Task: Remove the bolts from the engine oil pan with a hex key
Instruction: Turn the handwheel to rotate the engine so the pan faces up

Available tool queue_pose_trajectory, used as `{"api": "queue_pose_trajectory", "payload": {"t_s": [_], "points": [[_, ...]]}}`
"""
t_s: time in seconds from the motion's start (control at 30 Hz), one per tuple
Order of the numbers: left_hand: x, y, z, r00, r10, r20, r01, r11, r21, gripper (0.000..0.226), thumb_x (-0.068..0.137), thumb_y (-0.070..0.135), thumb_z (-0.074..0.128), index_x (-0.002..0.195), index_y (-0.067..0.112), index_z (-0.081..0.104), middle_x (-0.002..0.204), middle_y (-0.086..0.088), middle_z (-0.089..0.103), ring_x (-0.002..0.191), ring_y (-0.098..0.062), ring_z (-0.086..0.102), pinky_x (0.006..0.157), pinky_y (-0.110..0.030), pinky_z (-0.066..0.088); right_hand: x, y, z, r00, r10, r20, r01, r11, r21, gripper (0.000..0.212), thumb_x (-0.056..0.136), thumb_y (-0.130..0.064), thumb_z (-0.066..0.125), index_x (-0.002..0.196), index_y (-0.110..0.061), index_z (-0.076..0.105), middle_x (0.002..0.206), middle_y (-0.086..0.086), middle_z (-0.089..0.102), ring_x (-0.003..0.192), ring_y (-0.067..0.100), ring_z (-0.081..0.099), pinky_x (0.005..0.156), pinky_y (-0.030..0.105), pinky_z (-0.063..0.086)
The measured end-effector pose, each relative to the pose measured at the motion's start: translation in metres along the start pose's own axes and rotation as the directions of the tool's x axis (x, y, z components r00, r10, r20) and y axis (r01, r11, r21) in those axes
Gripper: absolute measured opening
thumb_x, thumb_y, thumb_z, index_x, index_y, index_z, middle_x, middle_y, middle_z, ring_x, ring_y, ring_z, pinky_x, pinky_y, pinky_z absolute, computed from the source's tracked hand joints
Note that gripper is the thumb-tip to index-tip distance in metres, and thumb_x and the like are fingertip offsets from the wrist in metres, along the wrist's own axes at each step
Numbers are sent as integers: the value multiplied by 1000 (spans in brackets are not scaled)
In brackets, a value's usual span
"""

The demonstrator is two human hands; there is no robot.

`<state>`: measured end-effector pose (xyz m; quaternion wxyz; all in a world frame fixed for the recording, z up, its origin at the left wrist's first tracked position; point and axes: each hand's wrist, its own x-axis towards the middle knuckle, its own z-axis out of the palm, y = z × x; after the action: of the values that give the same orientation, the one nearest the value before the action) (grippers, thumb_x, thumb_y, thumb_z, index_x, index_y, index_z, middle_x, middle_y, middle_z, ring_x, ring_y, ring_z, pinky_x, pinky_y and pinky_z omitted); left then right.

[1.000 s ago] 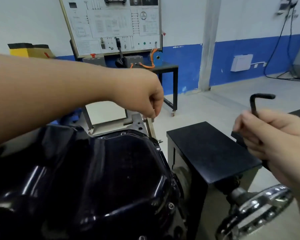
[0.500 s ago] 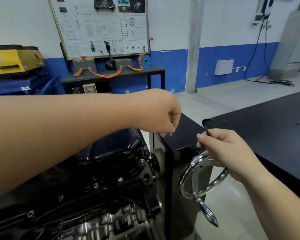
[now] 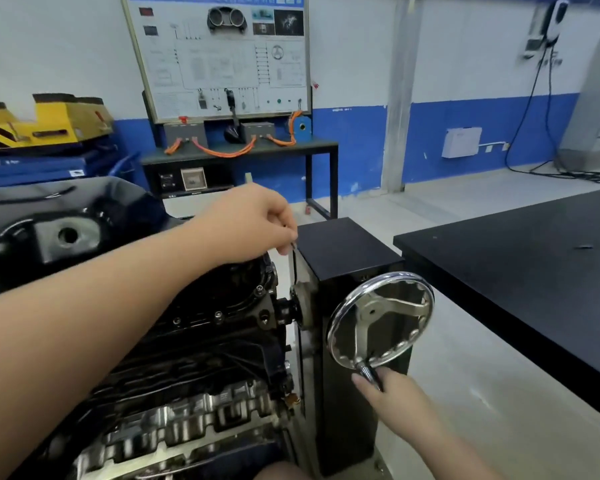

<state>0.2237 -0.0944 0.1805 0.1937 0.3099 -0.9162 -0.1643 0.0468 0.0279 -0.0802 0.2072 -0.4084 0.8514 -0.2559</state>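
The black engine (image 3: 201, 327) hangs on a rotating stand (image 3: 343, 251), tilted over. Its glossy black oil pan (image 3: 66, 216) faces up and to the far left, and several small bolts show along the flange (image 3: 219, 315). My left hand (image 3: 253, 223) reaches over the engine, its fingers pinched on a small metal part (image 3: 293, 245) at the stand's top edge. My right hand (image 3: 392, 396) grips the handle (image 3: 368, 372) at the bottom of the chrome handwheel (image 3: 381, 320). No hex key shows.
A black table (image 3: 534, 271) stands close on the right, with a strip of grey floor between it and the stand. Behind are a training board on a bench (image 3: 222, 64), a yellow and blue lift (image 3: 42, 133) and wall cables (image 3: 541, 133).
My right hand dropped from holding the hex key up to gripping the handwheel's handle. The engine has rotated, so the oil pan swung from facing me to the far left.
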Motion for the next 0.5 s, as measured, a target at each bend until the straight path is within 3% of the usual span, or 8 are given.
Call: {"api": "queue_pose_trajectory", "payload": {"t_s": [0.03,0.13,0.2,0.23,0.3,0.37,0.5], "points": [[3,0,-13,998,-21,-63,19,999,-35,10,83,16,64,75,20,69,62,9,71,54,2,58,61,-12,48,2,-5,4,1000,-15,-8,16,999,29,31,91,-54,46,97,-27,59,78,-9,61,75,12,59,59,24,41],[7,-2,-47,972,-78,-222,54,992,-113,11,83,17,65,74,19,69,62,7,71,55,1,57,54,-13,47,3,-21,15,1000,16,3,-16,983,182,22,95,-42,48,88,-24,59,75,-8,61,78,13,60,58,24,40],[7,-7,-62,954,-103,-282,72,990,-119,11,83,18,65,73,19,69,62,6,71,52,5,57,49,-7,44,-3,-38,14,998,21,53,-40,917,396,27,95,-38,51,74,-23,55,61,-8,58,62,13,57,52,24,38],[6,-11,-67,948,-110,-299,81,991,-108,11,84,18,65,73,19,68,62,6,70,50,8,55,47,-4,41,-6,-47,8,995,20,96,-69,839,540,32,94,-37,52,68,-20,51,51,-7,51,49,13,50,46,23,34],[5,-19,-72,940,-128,-317,108,991,-81,12,84,18,65,73,20,68,63,7,70,55,7,56,49,-5,42,-9,-65,-18,982,-13,191,-149,576,804,34,95,-35,53,68,-14,50,43,-3,39,34,12,31,36,17,23],[5,-29,-73,933,-163,-321,148,986,-71,12,84,20,64,73,21,69,64,8,71,67,0,60,57,-15,45,-10,-71,-50,983,-30,183,-156,401,903,33,95,-32,53,71,-9,54,42,-1,36,29,9,22,35,11,18],[5,-47,-69,933,-197,-302,180,980,-86,14,84,21,65,71,23,69,60,14,69,60,7,57,56,-21,41,-6,-59,-93,991,-30,128,-105,404,909,23,93,-18,51,75,-5,54,42,-2,34,28,5,17,34,7,17]]}}
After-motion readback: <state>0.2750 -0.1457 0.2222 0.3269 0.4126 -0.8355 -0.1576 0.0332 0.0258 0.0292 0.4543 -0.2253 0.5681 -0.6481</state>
